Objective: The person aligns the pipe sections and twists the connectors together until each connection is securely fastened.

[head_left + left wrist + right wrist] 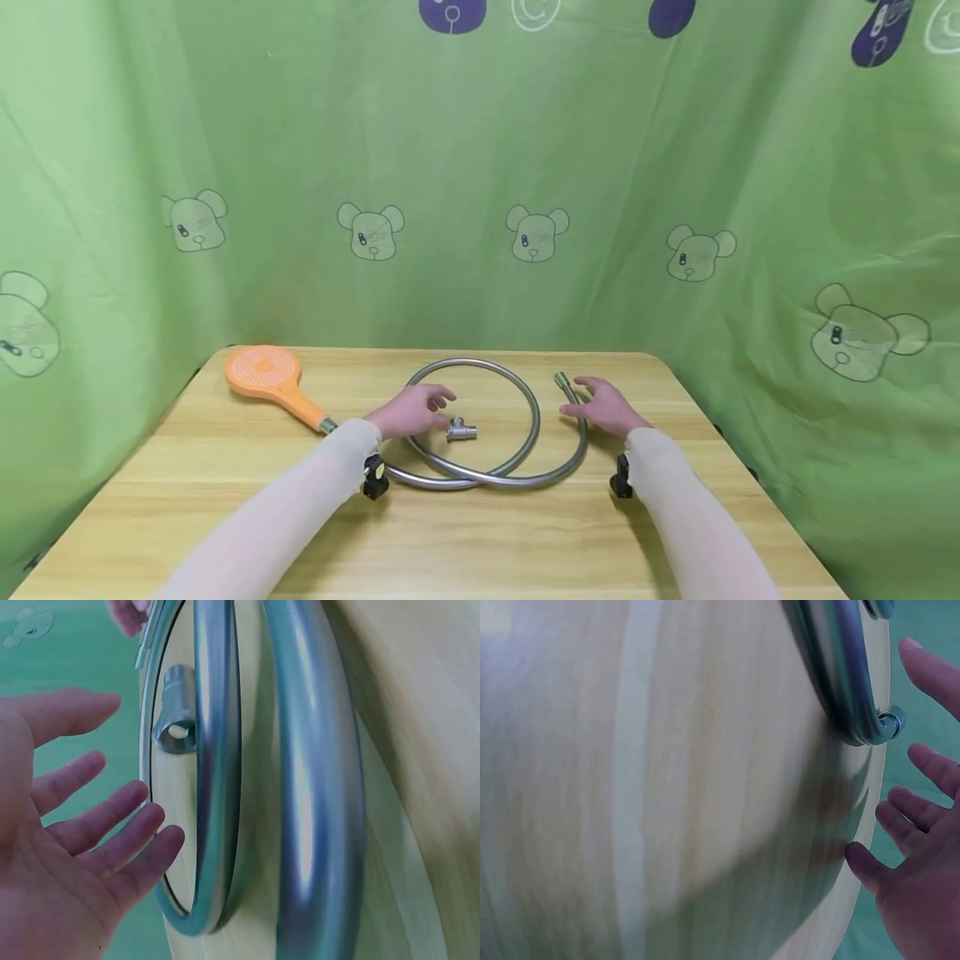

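Note:
A coiled silver metal shower hose (pixel 517 481) lies on the wooden table, one end joined to an orange shower head (pixel 264 369) at the left. Inside the loop sits a small chrome T-shaped fitting (pixel 461 432). My left hand (pixel 412 410) hovers over the loop's left side beside the fitting, fingers spread and loosely bent, holding nothing. In the left wrist view the hand (pixel 82 825) has its palm toward the hose (pixel 315 780) and fitting (pixel 177 712). Beside the hose's free end nut (pixel 562 380), my right hand (pixel 606 408) has its fingers parted, grasping nothing.
The table (pixel 480 542) has a light wood top with rounded far corners. Green printed curtain (pixel 465 292) hangs behind it and along both sides. A small black camera is strapped to each wrist, beneath light sleeves (pixel 277 517).

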Demonstrator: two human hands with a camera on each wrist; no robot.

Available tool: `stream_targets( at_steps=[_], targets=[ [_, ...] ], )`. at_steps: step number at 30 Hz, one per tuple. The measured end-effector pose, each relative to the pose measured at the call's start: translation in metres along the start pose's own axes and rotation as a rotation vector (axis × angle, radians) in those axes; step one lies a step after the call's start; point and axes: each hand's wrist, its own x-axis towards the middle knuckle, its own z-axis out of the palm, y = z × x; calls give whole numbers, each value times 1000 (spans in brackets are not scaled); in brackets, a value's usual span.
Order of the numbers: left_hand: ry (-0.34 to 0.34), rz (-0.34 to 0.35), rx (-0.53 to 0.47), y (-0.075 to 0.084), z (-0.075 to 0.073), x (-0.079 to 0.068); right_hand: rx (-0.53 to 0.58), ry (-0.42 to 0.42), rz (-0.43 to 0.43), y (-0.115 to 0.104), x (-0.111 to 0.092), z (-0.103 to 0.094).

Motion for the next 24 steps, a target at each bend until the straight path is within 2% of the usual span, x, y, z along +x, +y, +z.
stream_targets(
  at_steps=[5,10,15,24],
  targets=[
    [-43,-8,74,4,11,7,17,-8,11,4,-1,2],
    [-71,-21,107,7,17,10,9,-11,28,6,-4,5],
    [-74,-39,144,11,20,10,-5,8,41,5,-6,5],
    [-75,-60,182,16,22,10,-95,8,53,9,-5,7]
  ],
)
